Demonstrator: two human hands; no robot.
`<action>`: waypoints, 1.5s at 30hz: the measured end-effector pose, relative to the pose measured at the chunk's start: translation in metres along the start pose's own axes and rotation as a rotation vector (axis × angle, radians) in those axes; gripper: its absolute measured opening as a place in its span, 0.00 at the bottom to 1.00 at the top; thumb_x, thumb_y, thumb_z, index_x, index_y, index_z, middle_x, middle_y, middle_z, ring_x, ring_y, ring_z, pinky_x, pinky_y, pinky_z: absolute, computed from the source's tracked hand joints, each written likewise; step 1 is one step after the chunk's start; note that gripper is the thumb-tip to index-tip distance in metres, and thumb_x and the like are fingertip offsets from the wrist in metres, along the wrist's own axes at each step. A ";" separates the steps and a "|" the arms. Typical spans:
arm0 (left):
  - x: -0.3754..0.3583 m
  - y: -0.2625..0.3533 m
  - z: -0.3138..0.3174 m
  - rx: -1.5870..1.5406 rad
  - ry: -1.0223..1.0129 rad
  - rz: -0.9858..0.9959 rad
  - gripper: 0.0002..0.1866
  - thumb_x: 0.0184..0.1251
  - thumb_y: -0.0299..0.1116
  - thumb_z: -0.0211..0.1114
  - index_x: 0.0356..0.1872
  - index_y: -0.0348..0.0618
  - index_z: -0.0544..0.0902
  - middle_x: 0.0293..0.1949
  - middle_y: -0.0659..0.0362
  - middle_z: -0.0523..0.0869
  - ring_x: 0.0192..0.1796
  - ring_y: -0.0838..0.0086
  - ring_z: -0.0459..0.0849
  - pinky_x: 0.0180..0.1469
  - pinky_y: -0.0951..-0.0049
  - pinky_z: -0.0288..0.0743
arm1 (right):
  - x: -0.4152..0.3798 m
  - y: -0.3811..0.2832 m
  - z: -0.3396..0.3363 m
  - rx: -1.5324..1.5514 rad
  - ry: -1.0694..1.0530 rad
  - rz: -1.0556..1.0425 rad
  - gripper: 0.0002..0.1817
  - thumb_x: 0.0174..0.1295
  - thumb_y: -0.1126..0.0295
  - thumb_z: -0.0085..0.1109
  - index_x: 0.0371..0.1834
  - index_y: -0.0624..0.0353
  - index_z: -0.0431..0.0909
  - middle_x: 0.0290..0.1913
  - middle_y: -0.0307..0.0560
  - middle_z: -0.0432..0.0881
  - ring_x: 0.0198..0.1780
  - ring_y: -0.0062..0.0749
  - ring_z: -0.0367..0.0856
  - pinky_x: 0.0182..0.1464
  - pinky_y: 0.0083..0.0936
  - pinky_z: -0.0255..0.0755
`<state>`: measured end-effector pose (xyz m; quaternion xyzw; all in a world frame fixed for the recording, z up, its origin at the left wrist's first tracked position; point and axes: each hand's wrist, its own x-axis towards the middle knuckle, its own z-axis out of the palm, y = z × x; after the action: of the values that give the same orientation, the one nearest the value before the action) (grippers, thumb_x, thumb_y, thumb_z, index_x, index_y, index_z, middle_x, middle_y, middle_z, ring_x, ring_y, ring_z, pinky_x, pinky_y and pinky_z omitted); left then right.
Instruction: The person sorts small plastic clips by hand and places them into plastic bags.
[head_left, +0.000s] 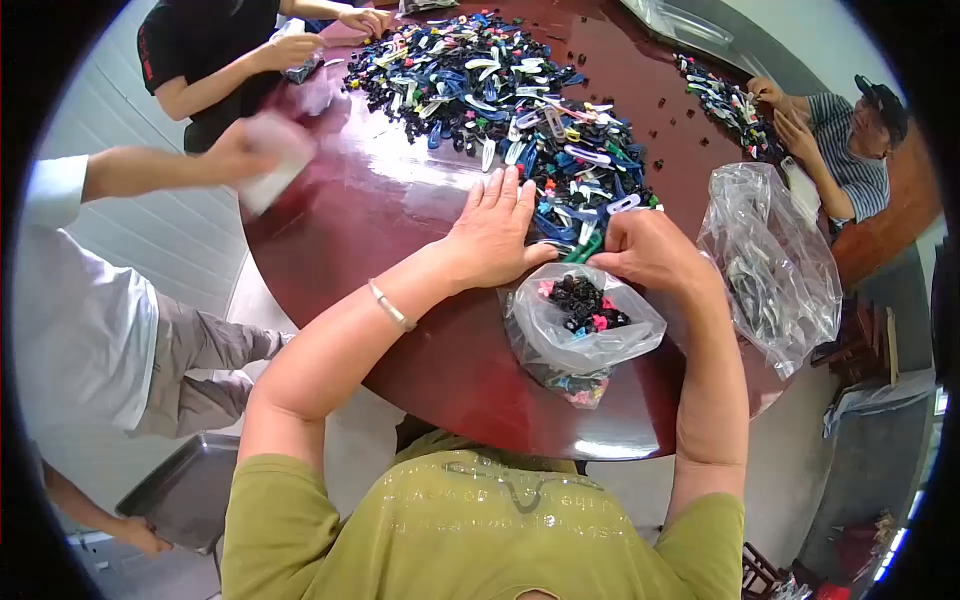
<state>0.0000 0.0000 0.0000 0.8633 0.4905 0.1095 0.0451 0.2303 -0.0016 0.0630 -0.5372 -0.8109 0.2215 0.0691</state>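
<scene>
A big pile of mixed hair clips (480,85), in black, white, navy and other colours, spreads over the table towards me. My left hand (495,230) lies flat at the pile's near edge, fingers stretched out. Opposite it, my right hand (655,250) is closed, its fingers curled under. A green clip (585,248) lies by its thumb tip; what the fingers hold is hidden. Between my forearms stands an open clear plastic bag (635,340) with small black claw clips (578,300) and some pink ones inside.
The dark red round table (450,390) curves in front of me. A larger clear bag (775,270) lies at right. Another person sorts a smaller clip pile (725,100) there. At left, a blurred hand (235,155) holds something whitish; one more person works behind. Someone grips a dark tray (185,490) below.
</scene>
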 end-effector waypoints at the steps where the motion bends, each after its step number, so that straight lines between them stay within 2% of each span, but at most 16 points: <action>1: 0.007 0.000 0.006 -0.023 0.058 0.001 0.49 0.63 0.58 0.62 0.71 0.27 0.54 0.72 0.30 0.52 0.76 0.42 0.50 0.75 0.48 0.43 | 0.003 -0.002 0.005 0.034 0.062 0.021 0.18 0.46 0.57 0.73 0.21 0.62 0.81 0.24 0.55 0.82 0.27 0.43 0.83 0.32 0.37 0.74; 8: 0.037 -0.005 -0.002 -0.220 0.239 -0.078 0.43 0.58 0.48 0.70 0.67 0.28 0.62 0.70 0.29 0.55 0.71 0.41 0.62 0.71 0.57 0.59 | 0.013 0.000 0.018 -0.002 0.439 -0.026 0.18 0.51 0.58 0.71 0.31 0.61 0.78 0.27 0.52 0.83 0.33 0.46 0.84 0.36 0.38 0.75; 10: 0.034 -0.007 -0.004 -0.312 0.292 -0.085 0.42 0.55 0.43 0.72 0.66 0.30 0.64 0.70 0.29 0.57 0.70 0.42 0.63 0.70 0.57 0.61 | 0.004 -0.005 -0.001 0.083 0.435 0.131 0.19 0.51 0.57 0.72 0.32 0.62 0.77 0.27 0.53 0.83 0.35 0.47 0.84 0.38 0.40 0.75; 15: 0.029 -0.019 0.001 -0.338 0.364 0.068 0.39 0.58 0.41 0.70 0.66 0.28 0.64 0.69 0.30 0.59 0.72 0.41 0.59 0.73 0.54 0.55 | -0.016 0.013 -0.009 -0.260 0.403 0.207 0.26 0.50 0.58 0.74 0.39 0.68 0.74 0.36 0.63 0.82 0.40 0.56 0.82 0.43 0.41 0.75; 16: 0.030 -0.019 0.003 -0.375 0.360 0.081 0.40 0.58 0.42 0.69 0.66 0.27 0.64 0.68 0.29 0.59 0.72 0.41 0.58 0.73 0.52 0.52 | -0.010 0.016 -0.007 -0.230 0.299 0.256 0.27 0.48 0.57 0.75 0.41 0.69 0.75 0.42 0.66 0.81 0.45 0.59 0.81 0.46 0.42 0.75; 19: 0.030 -0.012 0.005 -0.347 0.340 0.080 0.45 0.57 0.51 0.69 0.66 0.26 0.63 0.67 0.28 0.60 0.72 0.40 0.57 0.73 0.46 0.47 | 0.008 0.032 0.015 -0.179 0.471 0.043 0.30 0.46 0.57 0.76 0.45 0.68 0.76 0.42 0.65 0.81 0.44 0.60 0.81 0.46 0.43 0.75; 20: 0.029 -0.008 0.003 -0.274 0.324 0.057 0.47 0.56 0.53 0.70 0.66 0.27 0.62 0.67 0.28 0.59 0.72 0.39 0.55 0.73 0.45 0.46 | 0.013 0.032 0.020 -0.147 0.493 0.038 0.30 0.46 0.60 0.75 0.49 0.67 0.77 0.41 0.62 0.82 0.41 0.53 0.81 0.45 0.38 0.75; 23: 0.026 0.000 0.003 -0.215 0.285 -0.034 0.51 0.53 0.55 0.71 0.67 0.27 0.59 0.69 0.27 0.54 0.73 0.36 0.52 0.73 0.44 0.44 | 0.023 0.013 0.018 0.032 0.409 0.165 0.28 0.46 0.60 0.73 0.47 0.66 0.77 0.44 0.63 0.80 0.49 0.57 0.78 0.53 0.42 0.72; 27: 0.030 -0.003 0.001 -0.294 0.250 -0.084 0.47 0.55 0.49 0.71 0.67 0.26 0.60 0.69 0.26 0.54 0.72 0.36 0.54 0.73 0.48 0.49 | 0.035 0.007 0.016 0.270 0.355 0.097 0.30 0.45 0.65 0.74 0.52 0.66 0.77 0.37 0.52 0.81 0.38 0.37 0.82 0.43 0.29 0.76; 31: 0.036 -0.015 -0.001 -0.430 0.288 -0.020 0.41 0.56 0.40 0.71 0.64 0.26 0.63 0.69 0.26 0.56 0.72 0.37 0.56 0.73 0.53 0.54 | 0.041 0.008 -0.001 0.561 0.172 0.044 0.30 0.48 0.66 0.75 0.54 0.68 0.78 0.39 0.42 0.83 0.35 0.24 0.79 0.39 0.25 0.75; 33: 0.039 -0.024 0.002 -0.520 0.286 0.027 0.40 0.55 0.38 0.72 0.64 0.27 0.63 0.69 0.26 0.56 0.72 0.37 0.56 0.73 0.53 0.54 | 0.052 0.011 -0.012 0.426 0.265 0.008 0.27 0.52 0.69 0.74 0.56 0.64 0.77 0.39 0.36 0.80 0.37 0.17 0.76 0.41 0.19 0.73; 36: 0.037 -0.019 -0.003 -0.394 0.360 -0.032 0.42 0.53 0.39 0.74 0.65 0.29 0.63 0.70 0.28 0.55 0.73 0.37 0.54 0.73 0.47 0.50 | 0.081 -0.001 -0.028 0.223 0.437 -0.003 0.23 0.55 0.62 0.71 0.51 0.64 0.80 0.40 0.39 0.82 0.40 0.18 0.78 0.44 0.19 0.73; 37: 0.035 -0.016 -0.007 -0.311 0.391 -0.063 0.43 0.52 0.39 0.74 0.65 0.30 0.63 0.70 0.29 0.55 0.73 0.37 0.53 0.73 0.45 0.48 | 0.100 0.007 -0.022 0.270 0.512 -0.025 0.26 0.50 0.53 0.74 0.45 0.63 0.83 0.44 0.51 0.82 0.43 0.34 0.81 0.47 0.28 0.74; 39: 0.034 -0.016 -0.008 -0.194 0.367 -0.208 0.52 0.49 0.51 0.75 0.67 0.27 0.58 0.69 0.29 0.56 0.73 0.37 0.51 0.74 0.41 0.38 | 0.130 0.017 -0.024 -0.057 0.620 -0.202 0.26 0.52 0.51 0.71 0.44 0.63 0.84 0.47 0.55 0.82 0.50 0.45 0.80 0.55 0.36 0.73; 44: 0.036 -0.029 -0.017 -0.219 0.219 -0.396 0.62 0.43 0.62 0.74 0.70 0.25 0.53 0.70 0.30 0.55 0.74 0.38 0.50 0.74 0.42 0.38 | 0.193 0.043 -0.042 -0.151 0.287 0.062 0.46 0.56 0.34 0.56 0.62 0.68 0.72 0.62 0.64 0.75 0.64 0.54 0.72 0.64 0.37 0.67; 45: 0.036 -0.032 -0.019 -0.220 0.210 -0.391 0.63 0.43 0.62 0.74 0.70 0.25 0.53 0.70 0.31 0.56 0.74 0.38 0.50 0.74 0.43 0.39 | 0.200 0.043 -0.038 0.031 0.255 0.094 0.43 0.57 0.33 0.54 0.56 0.67 0.78 0.56 0.65 0.79 0.59 0.56 0.76 0.62 0.38 0.69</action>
<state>-0.0132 0.0469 0.0177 0.7257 0.6354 0.2407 0.1077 0.1966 0.2035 0.0531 -0.5971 -0.7660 0.1669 0.1695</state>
